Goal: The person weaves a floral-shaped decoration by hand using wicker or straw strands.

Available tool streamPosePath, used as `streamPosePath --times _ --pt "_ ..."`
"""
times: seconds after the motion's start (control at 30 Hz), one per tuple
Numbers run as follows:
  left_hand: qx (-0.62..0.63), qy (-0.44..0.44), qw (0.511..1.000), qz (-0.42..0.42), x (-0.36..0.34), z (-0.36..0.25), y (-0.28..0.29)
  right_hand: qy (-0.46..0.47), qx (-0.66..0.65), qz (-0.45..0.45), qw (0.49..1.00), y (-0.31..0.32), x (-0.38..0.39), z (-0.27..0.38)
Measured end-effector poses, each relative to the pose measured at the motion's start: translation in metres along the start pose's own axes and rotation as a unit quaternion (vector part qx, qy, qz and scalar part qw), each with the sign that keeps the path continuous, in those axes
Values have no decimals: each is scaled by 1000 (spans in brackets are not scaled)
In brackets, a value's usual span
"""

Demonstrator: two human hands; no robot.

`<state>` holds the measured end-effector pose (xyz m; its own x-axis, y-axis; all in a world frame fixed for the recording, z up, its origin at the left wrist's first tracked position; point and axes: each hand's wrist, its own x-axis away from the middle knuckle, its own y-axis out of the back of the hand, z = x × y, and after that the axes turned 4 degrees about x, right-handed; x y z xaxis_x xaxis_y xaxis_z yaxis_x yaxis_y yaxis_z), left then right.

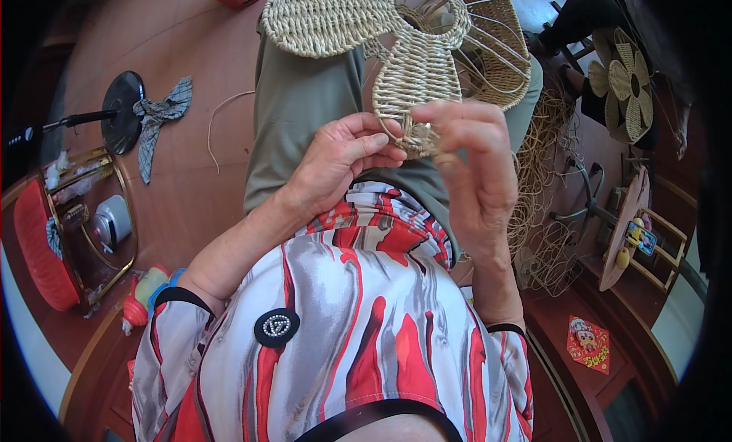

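A flower-shaped piece of woven straw cord, with broad petals and bare wire loops, rests across my lap. Its nearest petal [417, 75] points toward me. My left hand [343, 156] is closed on the rounded tip of that petal, thumb and fingers pinching its left edge, where a loop of cord shows. Just to the right of the tip hovers my right hand [482, 160], its fingers bent and slightly blurred. Whatever its fingertips hold is too small to make out. A larger woven petal [328, 19] lies at the upper left, another [499, 42] at the upper right.
Loose straw cord [537, 175] is heaped on the floor to my right. Beyond it stand a finished woven flower [631, 88] and a round-topped wooden stool [627, 229]. Leftward are a black round base [122, 113], a checked cloth [162, 122] and a red-cushioned chair [46, 244].
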<state>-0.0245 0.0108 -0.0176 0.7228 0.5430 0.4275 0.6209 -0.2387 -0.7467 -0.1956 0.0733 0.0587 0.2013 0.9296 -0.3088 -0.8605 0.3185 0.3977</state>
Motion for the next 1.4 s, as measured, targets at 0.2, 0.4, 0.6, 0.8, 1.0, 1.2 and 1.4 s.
streamPosePath --times 0.2,0.4,0.6,0.8,1.0,1.2,1.4 --pt "-14 -21 999 -25 2 2 -6 36 212 88 973 -14 3 -27" --pt "-37 -9 999 -29 -5 -6 -14 171 281 38 944 -35 7 -41" --pt "-22 -149 984 -95 47 -28 29 84 205 -134 966 32 12 -39" --pt "132 -343 876 -312 215 -212 157 -173 16 -196 965 95 52 -80" --pt "-207 -258 872 -360 199 -299 194 -128 197 -148 961 67 70 -75" --pt "-547 -129 727 -395 147 -299 273 75 273 -90 955 27 48 -56" --pt "-404 -353 612 -581 247 -362 307 92 352 -38 931 17 19 -84"
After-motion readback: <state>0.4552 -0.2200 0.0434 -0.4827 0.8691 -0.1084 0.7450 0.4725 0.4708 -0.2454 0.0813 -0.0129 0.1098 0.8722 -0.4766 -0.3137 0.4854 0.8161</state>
